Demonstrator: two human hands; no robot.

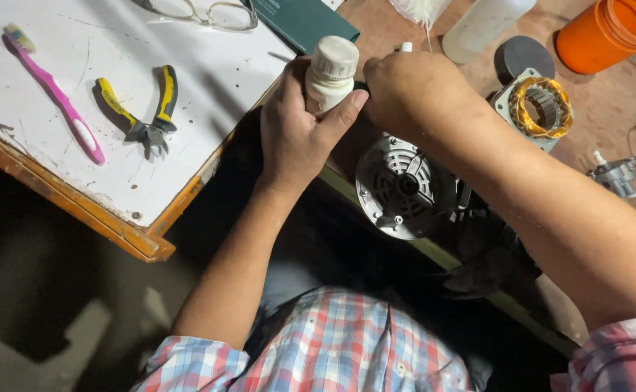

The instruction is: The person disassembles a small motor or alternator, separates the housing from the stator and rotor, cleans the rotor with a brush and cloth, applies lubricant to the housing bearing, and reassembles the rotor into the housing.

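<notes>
My left hand (297,131) is wrapped around a small white plastic bottle (330,72) with a ribbed screw cap, held upright at the edge of the white board. My right hand (405,91) is closed beside the bottle, knuckles up; a small white tip shows above its fingers, and what it grips is hidden. Just below both hands sits a round grey metal motor housing (401,187) with vent slots.
Yellow-and-black pliers (147,109) and a pink toothbrush (53,91) lie on the white board (209,80). Spectacles (201,11) and a dark green box (303,20) lie at the back. To the right are a copper-wound stator (543,107), an orange jar (608,33), a black disc (523,54) and a white bottle (481,25).
</notes>
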